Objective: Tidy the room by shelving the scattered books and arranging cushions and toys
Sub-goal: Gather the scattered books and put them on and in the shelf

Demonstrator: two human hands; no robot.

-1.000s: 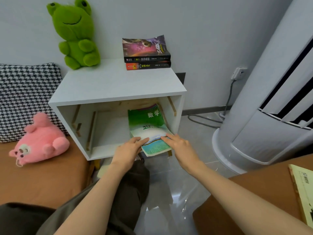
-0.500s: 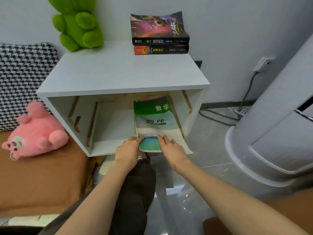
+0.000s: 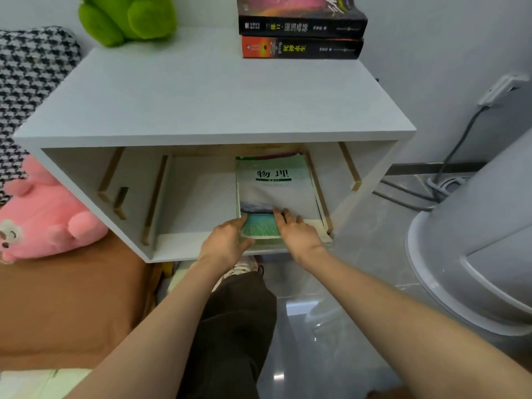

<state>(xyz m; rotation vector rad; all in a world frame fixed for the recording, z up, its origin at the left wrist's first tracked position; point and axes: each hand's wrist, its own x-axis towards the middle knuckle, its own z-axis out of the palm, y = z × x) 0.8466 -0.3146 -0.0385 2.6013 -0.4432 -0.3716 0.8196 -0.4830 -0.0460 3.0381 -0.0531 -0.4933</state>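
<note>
Two or three thin softcovers make up the pile here, with the green-and-white textbook [image 3: 273, 191] on top. It's lying flat on the floor of the white cabinet [image 3: 201, 110], tucked along the right-hand rail and reaching the front edge. The left hand [image 3: 224, 243] is at the pile's near-left corner, fingers mostly straight against the side. The right hand [image 3: 299, 234] lies flat on the cover near the front-right, fingers stretched out, and as far as I can see neither hand is curled round anything. My guess on handling: these are light, floppy books with glossy covers, so they'll skate over each other and fan out if you only shove the top one. Better to push on the near edges of the whole pile, or pinch it along the spine side. The two fat novels [image 3: 302, 38] at the back-right corner of the cabinet top look stiffer and heavier, so they should be fine to grab by the spine.
</note>
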